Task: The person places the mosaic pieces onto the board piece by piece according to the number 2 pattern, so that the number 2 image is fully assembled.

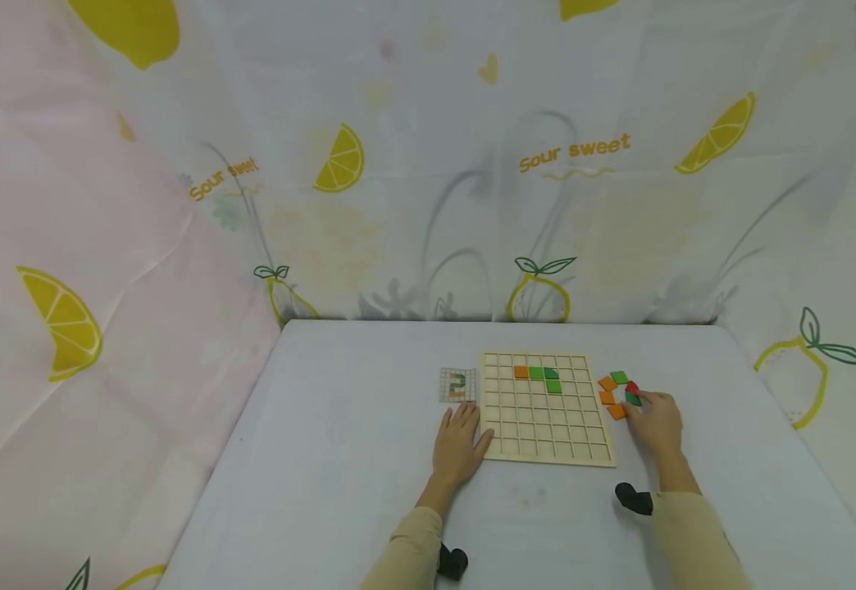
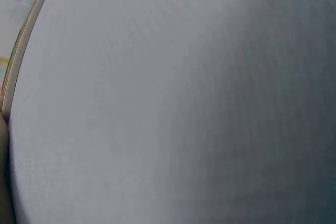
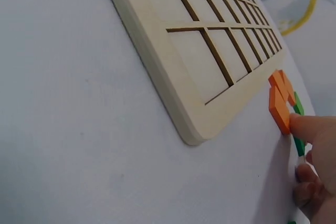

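Observation:
My left hand (image 1: 457,445) lies flat on the table, fingers extended, with fingertips at the lower edge of a small printed grid card (image 1: 446,393) and the thumb at the left rim of a wooden grid board (image 1: 609,460). On the board are an orange tile (image 1: 521,372), a green tile (image 1: 535,373), a dark green rounded tile (image 1: 551,374) and another green tile (image 1: 554,386). Beyond the board's right side, my right hand (image 1: 657,422) pinches a dark green tile (image 1: 632,399) between thumb and index finger. A red tile (image 1: 631,387) is right at the index fingertip.
Loose orange tiles (image 1: 607,383) and a green tile (image 1: 619,377) lie between the board and my right hand. White cloth covers the table (image 1: 325,459). A lemon-print curtain (image 1: 413,246) hangs behind and beside it. In the left wrist view, mostly tabletop (image 2: 131,103) shows.

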Demonstrator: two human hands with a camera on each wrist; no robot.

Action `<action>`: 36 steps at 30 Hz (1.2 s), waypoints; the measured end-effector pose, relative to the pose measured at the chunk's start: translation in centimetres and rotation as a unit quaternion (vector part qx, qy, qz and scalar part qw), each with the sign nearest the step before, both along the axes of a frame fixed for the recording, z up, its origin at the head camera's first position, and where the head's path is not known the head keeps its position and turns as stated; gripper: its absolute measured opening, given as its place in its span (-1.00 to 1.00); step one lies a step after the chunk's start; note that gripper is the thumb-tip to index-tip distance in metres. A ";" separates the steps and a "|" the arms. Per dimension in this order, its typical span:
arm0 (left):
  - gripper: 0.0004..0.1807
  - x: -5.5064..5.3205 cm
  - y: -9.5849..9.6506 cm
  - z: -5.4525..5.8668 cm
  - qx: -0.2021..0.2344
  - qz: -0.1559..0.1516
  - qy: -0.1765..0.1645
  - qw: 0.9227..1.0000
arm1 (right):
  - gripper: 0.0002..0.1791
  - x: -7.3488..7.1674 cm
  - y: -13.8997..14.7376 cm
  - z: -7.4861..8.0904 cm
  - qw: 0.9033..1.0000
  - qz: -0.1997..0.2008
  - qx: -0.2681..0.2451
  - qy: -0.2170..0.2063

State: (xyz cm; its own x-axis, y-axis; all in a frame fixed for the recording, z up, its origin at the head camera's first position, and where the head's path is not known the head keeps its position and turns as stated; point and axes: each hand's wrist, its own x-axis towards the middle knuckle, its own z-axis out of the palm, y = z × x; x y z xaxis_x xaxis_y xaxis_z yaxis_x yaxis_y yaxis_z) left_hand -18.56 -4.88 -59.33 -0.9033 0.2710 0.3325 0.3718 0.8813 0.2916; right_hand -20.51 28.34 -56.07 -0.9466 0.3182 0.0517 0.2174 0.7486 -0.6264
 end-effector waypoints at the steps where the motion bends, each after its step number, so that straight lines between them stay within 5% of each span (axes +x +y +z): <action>1: -0.44 0.0 0.0 0.0 -0.001 0.001 -0.001 1.000 | -0.56 -0.2 0.0 0.2 1.000 0.005 0.002 -0.010; 11: -0.44 0.2 0.0 0.0 -0.002 -0.002 -0.005 1.000 | -0.61 -0.1 -0.4 0.4 1.000 -0.009 -0.006 -0.022; 36: -0.43 0.1 0.0 0.1 0.004 0.002 -0.028 1.000 | -0.54 0.0 0.7 1.0 0.998 0.041 -0.001 -0.052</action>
State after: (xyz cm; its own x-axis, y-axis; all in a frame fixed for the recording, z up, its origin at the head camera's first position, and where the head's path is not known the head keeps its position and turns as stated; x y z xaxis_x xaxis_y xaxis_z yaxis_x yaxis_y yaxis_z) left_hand -18.46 -4.88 -59.27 -0.9214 0.2658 0.2834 0.3519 0.8800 0.3188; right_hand -20.50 29.08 -55.02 -0.9699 0.2388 -0.0476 0.2182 0.7656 -0.6052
